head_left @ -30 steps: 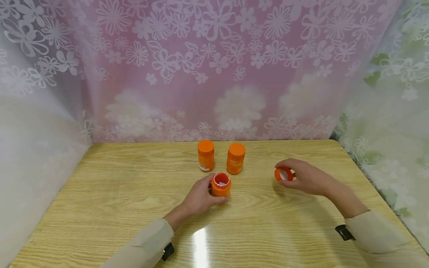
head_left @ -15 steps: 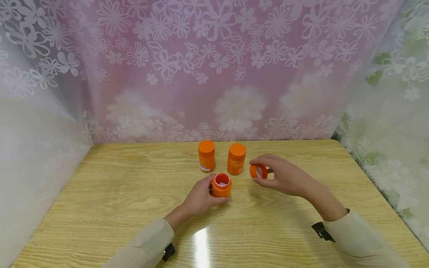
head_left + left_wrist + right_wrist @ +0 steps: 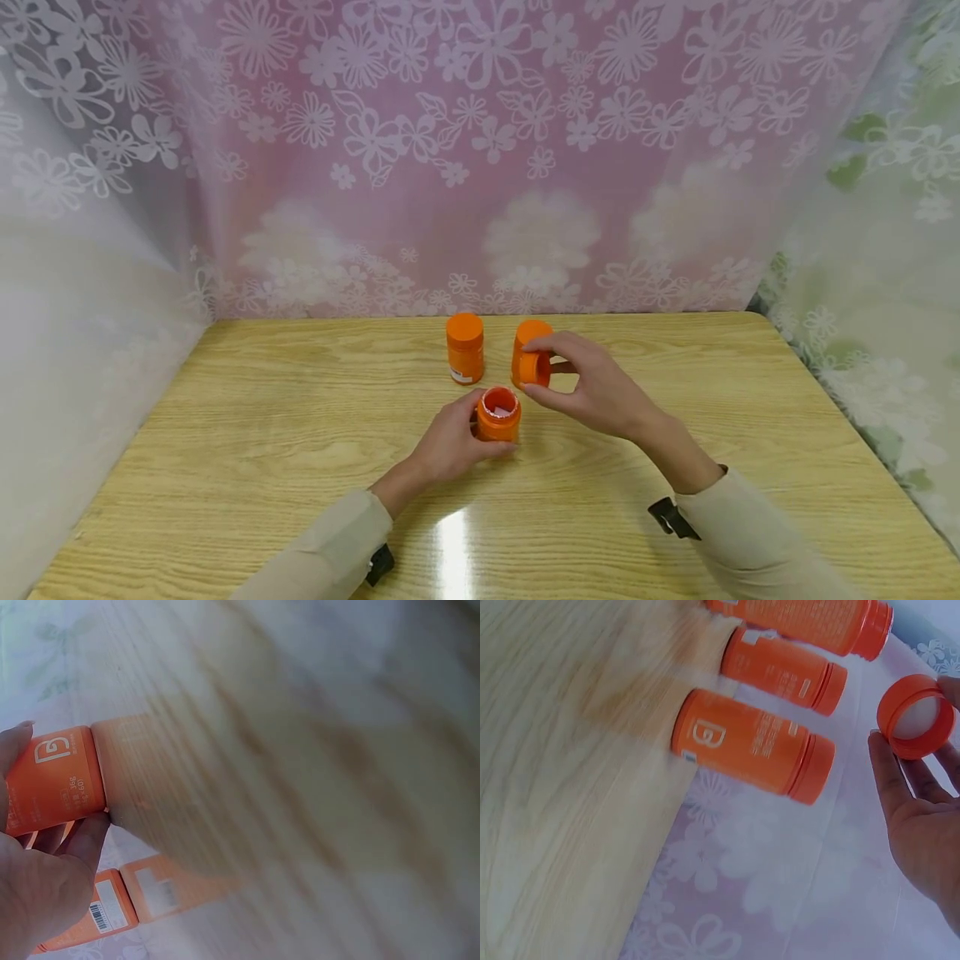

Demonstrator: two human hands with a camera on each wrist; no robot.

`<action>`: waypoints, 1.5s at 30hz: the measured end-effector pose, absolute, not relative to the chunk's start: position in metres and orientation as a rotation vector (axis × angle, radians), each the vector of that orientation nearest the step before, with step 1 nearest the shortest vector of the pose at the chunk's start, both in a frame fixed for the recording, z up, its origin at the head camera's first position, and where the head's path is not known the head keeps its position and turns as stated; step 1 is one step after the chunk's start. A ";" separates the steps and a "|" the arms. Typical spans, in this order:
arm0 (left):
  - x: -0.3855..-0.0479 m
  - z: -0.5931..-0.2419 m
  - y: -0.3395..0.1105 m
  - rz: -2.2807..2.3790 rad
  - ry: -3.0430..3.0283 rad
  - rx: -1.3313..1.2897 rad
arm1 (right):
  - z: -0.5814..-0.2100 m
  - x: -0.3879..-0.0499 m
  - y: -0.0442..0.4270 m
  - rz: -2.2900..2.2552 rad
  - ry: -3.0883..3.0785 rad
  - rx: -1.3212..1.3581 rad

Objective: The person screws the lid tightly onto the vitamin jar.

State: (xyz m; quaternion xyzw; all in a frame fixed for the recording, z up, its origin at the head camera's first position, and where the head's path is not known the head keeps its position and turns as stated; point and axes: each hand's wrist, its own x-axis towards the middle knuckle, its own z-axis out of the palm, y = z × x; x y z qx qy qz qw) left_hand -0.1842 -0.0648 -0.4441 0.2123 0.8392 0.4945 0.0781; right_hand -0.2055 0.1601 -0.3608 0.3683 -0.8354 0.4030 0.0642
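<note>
My left hand (image 3: 448,443) grips an uncapped orange bottle (image 3: 498,427) that stands upright on the table; something whitish shows inside its mouth. In the left wrist view, fingers and thumb wrap the sides of this bottle (image 3: 56,780). My right hand (image 3: 600,387) pinches an orange screw cap (image 3: 530,368) by its rim, held in the air above and right of the open mouth, apart from it. The right wrist view shows the cap (image 3: 898,705) tipped on its side, its pale inner liner facing the camera.
Two capped orange bottles stand behind: a left one (image 3: 465,350) and a right one (image 3: 532,330), partly hidden by the cap and my right hand. They stand on a wooden table (image 3: 300,467). A floral curtain (image 3: 450,208) hangs along its back edge.
My right hand has carried the cap leftward, from the right side of the table to near the open bottle. My left hand and its bottle have stayed in place.
</note>
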 end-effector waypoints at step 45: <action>-0.185 -0.447 -0.066 1.473 2.549 0.698 | -0.402 -0.196 0.128 1.705 -2.383 1.088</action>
